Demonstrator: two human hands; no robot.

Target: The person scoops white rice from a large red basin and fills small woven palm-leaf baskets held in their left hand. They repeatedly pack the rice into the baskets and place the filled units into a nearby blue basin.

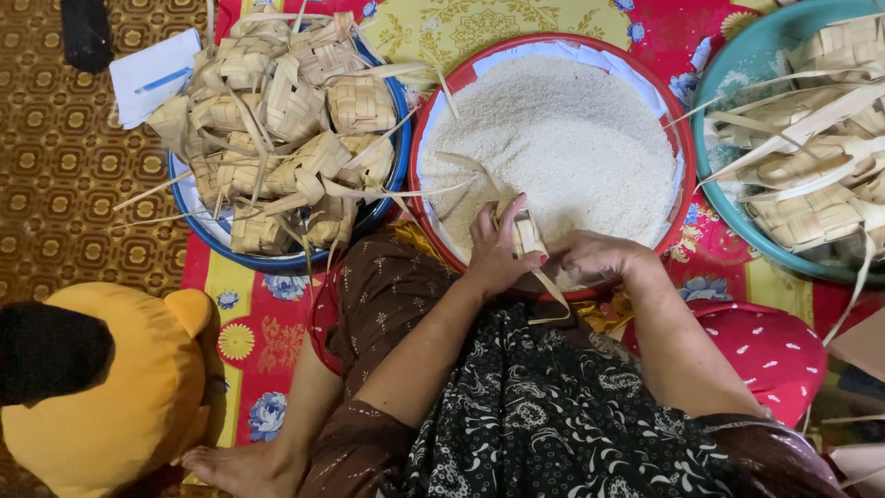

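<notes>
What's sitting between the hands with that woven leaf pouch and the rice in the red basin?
Nothing visible. The left hand holds the woven pouch right over the rice at the red basin's near rim, and the right hand rests beside it.

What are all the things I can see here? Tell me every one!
woven leaf pouch: one, pale tan, held over the rice by both hands
red basin: one, middle, full of white rice
blue basin: one, left, piled with many tan woven pouches
teal basin: one, right, holding more tan pouches
mat: one, red and yellow with flowers, under the basins
paper: one white sheet with a blue pen, top left
stuffed toy: one, yellow, bottom left
cushion: one, red with white marks, right
left hand: grips the pouch
right hand: at the pouch, in the rice
</notes>
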